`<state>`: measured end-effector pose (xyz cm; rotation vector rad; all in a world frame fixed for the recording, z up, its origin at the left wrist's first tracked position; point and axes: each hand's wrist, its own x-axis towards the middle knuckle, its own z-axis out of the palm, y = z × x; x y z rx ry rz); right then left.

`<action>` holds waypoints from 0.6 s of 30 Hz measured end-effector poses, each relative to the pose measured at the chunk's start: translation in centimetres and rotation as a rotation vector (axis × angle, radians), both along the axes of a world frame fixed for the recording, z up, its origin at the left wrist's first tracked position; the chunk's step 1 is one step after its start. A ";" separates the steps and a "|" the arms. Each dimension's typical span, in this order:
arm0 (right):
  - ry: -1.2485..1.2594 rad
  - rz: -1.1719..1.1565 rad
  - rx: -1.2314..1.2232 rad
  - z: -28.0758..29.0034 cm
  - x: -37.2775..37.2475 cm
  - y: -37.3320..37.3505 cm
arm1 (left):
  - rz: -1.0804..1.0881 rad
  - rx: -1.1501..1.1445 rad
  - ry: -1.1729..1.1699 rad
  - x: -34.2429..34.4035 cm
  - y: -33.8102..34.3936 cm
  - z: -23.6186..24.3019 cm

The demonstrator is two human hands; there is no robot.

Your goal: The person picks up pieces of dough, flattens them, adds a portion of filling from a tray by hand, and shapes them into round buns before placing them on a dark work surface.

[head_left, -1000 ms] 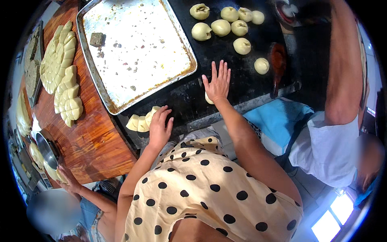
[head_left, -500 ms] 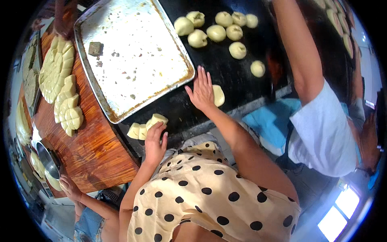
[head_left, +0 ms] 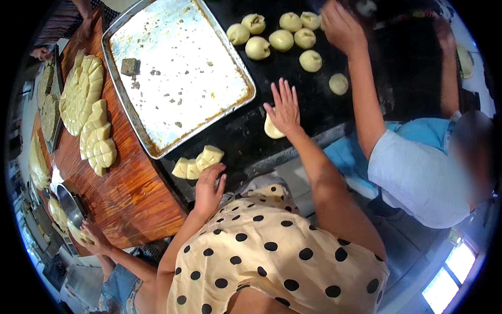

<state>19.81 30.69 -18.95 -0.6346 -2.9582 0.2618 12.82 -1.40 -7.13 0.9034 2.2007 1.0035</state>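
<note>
While the right hand (head_left: 285, 107) lies flat with fingers spread on a dough piece (head_left: 272, 128), pressing it onto the dark surface (head_left: 314, 99), the left hand (head_left: 209, 188) rests loosely open at that surface's near edge, fingertips touching the nearest of three pale dough blocks (head_left: 197, 163). Neither hand has anything gripped. The blocks sit in a row just beside the near corner of a big metal tray (head_left: 180, 78), which is bare apart from crumbs and a small dark lump. Between the tray's right rim and the right hand runs a narrow strip of open dark surface. Farther back, well apart from the flattened piece, a cluster of dough balls (head_left: 282, 39) sits where another person's hand (head_left: 340, 26) reaches in. Left of the tray, a wooden surface (head_left: 130, 193) carries patterned dough shapes (head_left: 86, 104) close to the tray's rim; its near part is open.
</note>
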 end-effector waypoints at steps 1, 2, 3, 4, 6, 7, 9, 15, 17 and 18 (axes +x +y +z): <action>0.000 -0.005 -0.012 0.0 -0.4 0.1 | 0.014 -0.016 -0.034 0.4 -0.4 0.0; 0.003 -0.014 -0.037 -0.3 -0.2 0.1 | 0.000 0.001 -0.022 0.5 -0.5 -0.3; 0.013 -0.021 -0.060 -0.6 -0.2 0.1 | 0.002 0.012 -0.026 0.4 -0.3 0.0; 0.059 -0.062 -0.065 -0.7 0.1 0.3 | 0.004 0.024 -0.030 0.4 0.0 0.5; 0.141 -0.123 -0.092 -0.5 1.0 -0.4 | 0.013 0.032 -0.038 0.3 -0.1 0.9; 0.083 -0.092 -0.073 -0.4 1.7 -1.1 | 0.012 0.033 -0.018 0.1 -0.2 1.0; -0.039 -0.025 -0.028 0.3 2.9 -2.1 | 0.016 0.041 0.015 -0.2 -0.1 1.0; 0.120 -0.180 -0.073 -0.1 2.9 -2.0 | 0.017 0.042 -0.044 0.0 -0.6 0.8; 0.230 -0.333 -0.166 0.0 3.9 -1.9 | 0.011 0.043 -0.039 0.3 -1.0 0.5; 0.308 -0.393 -0.178 0.0 4.4 -2.0 | 0.028 0.028 -0.059 0.4 -1.0 0.6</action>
